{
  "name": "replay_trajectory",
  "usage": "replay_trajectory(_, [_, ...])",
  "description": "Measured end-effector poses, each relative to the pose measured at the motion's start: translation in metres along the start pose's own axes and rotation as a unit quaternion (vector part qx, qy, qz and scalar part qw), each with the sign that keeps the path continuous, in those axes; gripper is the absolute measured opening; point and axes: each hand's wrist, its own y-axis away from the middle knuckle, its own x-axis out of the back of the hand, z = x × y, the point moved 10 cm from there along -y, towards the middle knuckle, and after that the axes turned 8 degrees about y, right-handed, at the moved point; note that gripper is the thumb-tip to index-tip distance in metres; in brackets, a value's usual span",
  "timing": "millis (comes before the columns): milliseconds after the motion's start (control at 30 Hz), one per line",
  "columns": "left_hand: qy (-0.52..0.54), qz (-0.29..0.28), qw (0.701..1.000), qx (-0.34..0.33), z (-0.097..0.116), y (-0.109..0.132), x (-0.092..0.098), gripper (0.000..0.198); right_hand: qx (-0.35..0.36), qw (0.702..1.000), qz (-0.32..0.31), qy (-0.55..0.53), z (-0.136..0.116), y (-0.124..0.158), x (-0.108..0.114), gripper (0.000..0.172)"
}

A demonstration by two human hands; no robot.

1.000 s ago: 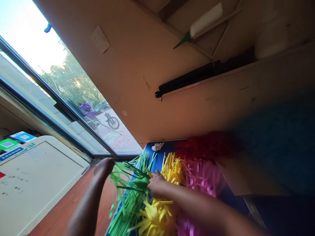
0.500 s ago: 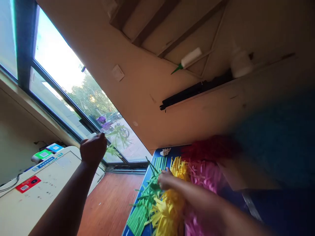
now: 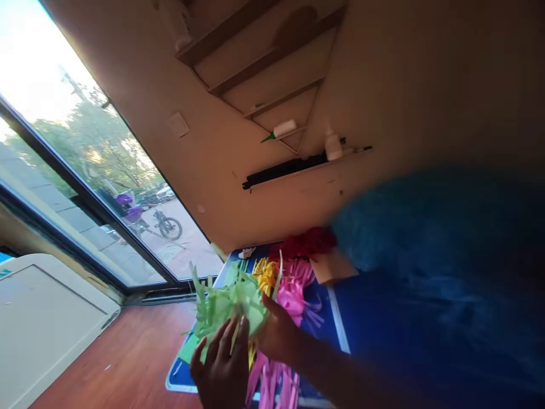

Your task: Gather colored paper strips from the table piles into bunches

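In the head view a bunch of light green fringed crepe paper [image 3: 232, 304] is spread out above the table, between my hands. My right hand [image 3: 279, 330] comes in from the right and grips its near right edge, thumb on top; the other fingers are mostly hidden. From below, my left hand [image 3: 223, 360] lies against the paper's near side, its fingers stretched out and slightly apart. Under and beyond the hands are yellow fringed paper [image 3: 266, 274], pink fringed paper [image 3: 290, 298] and a flat stack of green strips [image 3: 189, 349].
The blue table [image 3: 175, 379] has a white edge. Dark red fringe [image 3: 304, 243] and a brown cardboard piece [image 3: 332, 268] lie at its back. A large blurred blue mass [image 3: 426, 227] fills the right. A glass door [image 3: 140, 250] and a white panel [image 3: 51, 324] are left.
My left hand has come from the far left, by the window, down to the table. The green paper is now spread between both hands. My view has turned right.
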Motion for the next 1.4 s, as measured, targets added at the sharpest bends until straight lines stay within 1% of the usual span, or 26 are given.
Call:
replay_trajectory(100, [0.043,-0.046,0.998,0.016,0.034,0.028,-0.029,0.041,-0.037,0.995,0.058,-0.073,0.000,0.034,0.044,0.087])
replay_trajectory(167, [0.053,-0.069,0.996,0.024,0.062,0.038,-0.047,0.043,-0.063,0.981,0.125,-0.135,0.003,0.066,0.087,0.082])
replay_trajectory(233, [0.078,-0.091,0.993,0.005,0.101,0.045,-0.065,0.046,-0.079,0.965,0.199,-0.151,0.005,0.107,0.135,0.073])
replay_trajectory(333, [0.130,-0.135,0.980,-0.062,0.171,0.054,-0.088,0.049,-0.096,0.941,0.313,-0.089,0.000,0.185,0.218,0.057])
replay_trajectory(433, [0.166,-0.194,0.957,-0.134,0.234,0.066,-0.107,0.050,-0.108,0.913,0.394,-0.007,-0.022,0.274,0.294,0.047])
replay_trajectory(500, [0.181,-0.232,0.939,-0.177,0.264,0.074,-0.119,0.048,-0.121,0.887,0.442,0.054,-0.041,0.333,0.335,0.045])
replay_trajectory(567, [0.191,-0.257,0.924,-0.209,0.282,0.080,-0.128,0.046,-0.134,0.836,0.509,0.154,-0.063,0.386,0.362,0.045])
replay_trajectory(633, [0.201,-0.272,0.914,-0.223,0.292,0.083,-0.135,0.046,-0.133,0.774,0.567,0.248,-0.079,0.418,0.362,0.047])
replay_trajectory(667, [0.205,-0.279,0.910,-0.227,0.296,0.084,-0.137,0.046,-0.128,0.755,0.575,0.287,-0.081,0.421,0.351,0.047])
replay_trajectory(700, [0.208,-0.281,0.909,-0.229,0.298,0.084,-0.137,0.045,-0.123,0.752,0.565,0.317,-0.077,0.415,0.333,0.046])
replay_trajectory(733, [0.209,-0.278,0.910,-0.226,0.299,0.084,-0.136,0.044,-0.115,0.737,0.538,0.392,-0.075,0.400,0.309,0.041])
replay_trajectory(800, [0.208,-0.265,0.918,-0.209,0.297,0.081,-0.132,0.042,-0.119,0.782,0.334,0.513,-0.041,0.340,0.246,0.030])
replay_trajectory(867, [0.205,-0.259,0.926,-0.185,0.294,0.079,-0.128,0.041,-0.138,0.777,0.193,0.582,-0.007,0.302,0.205,0.027])
replay_trajectory(900, [0.202,-0.261,0.928,-0.174,0.292,0.079,-0.128,0.042,-0.151,0.767,0.158,0.603,0.004,0.292,0.200,0.028])
replay_trajectory(933, [0.198,-0.265,0.929,-0.165,0.290,0.080,-0.128,0.044,-0.168,0.753,0.151,0.618,0.009,0.289,0.206,0.030])
replay_trajectory(967, [0.193,-0.269,0.930,-0.158,0.289,0.081,-0.128,0.046,-0.189,0.735,0.168,0.629,0.010,0.291,0.222,0.034])
replay_trajectory(1000, [0.188,-0.270,0.932,-0.153,0.288,0.082,-0.129,0.048,-0.213,0.708,0.212,0.639,0.005,0.299,0.244,0.037])
replay_trajectory(1067, [0.181,-0.271,0.934,-0.144,0.286,0.084,-0.132,0.048,-0.249,0.630,0.347,0.648,-0.018,0.327,0.286,0.042])
replay_trajectory(1100, [0.179,-0.273,0.935,-0.140,0.286,0.085,-0.133,0.047,-0.247,0.596,0.404,0.649,-0.030,0.341,0.296,0.043])
replay_trajectory(1133, [0.177,-0.275,0.935,-0.137,0.287,0.086,-0.135,0.046,-0.225,0.587,0.421,0.653,-0.038,0.346,0.295,0.043])
replay_trajectory(1167, [0.178,-0.277,0.934,-0.136,0.289,0.087,-0.137,0.046,-0.190,0.610,0.394,0.661,-0.039,0.342,0.284,0.043])
replay_trajectory(1233, [0.181,-0.286,0.931,-0.135,0.292,0.087,-0.140,0.046,-0.116,0.708,0.229,0.658,-0.019,0.319,0.237,0.045])
replay_trajectory(1267, [0.178,-0.292,0.932,-0.124,0.289,0.086,-0.141,0.046,-0.100,0.746,0.148,0.641,-0.005,0.312,0.213,0.047])
replay_trajectory(1300, [0.172,-0.296,0.934,-0.103,0.282,0.084,-0.142,0.047,-0.101,0.769,0.100,0.623,0.007,0.308,0.196,0.048])
replay_trajectory(1333, [0.161,-0.300,0.938,-0.071,0.270,0.081,-0.143,0.049,-0.114,0.779,0.086,0.610,0.017,0.307,0.189,0.047])
replay_trajectory(1400, [0.138,-0.312,0.940,-0.005,0.237,0.078,-0.141,0.064,-0.140,0.779,0.110,0.602,0.026,0.308,0.194,0.041])
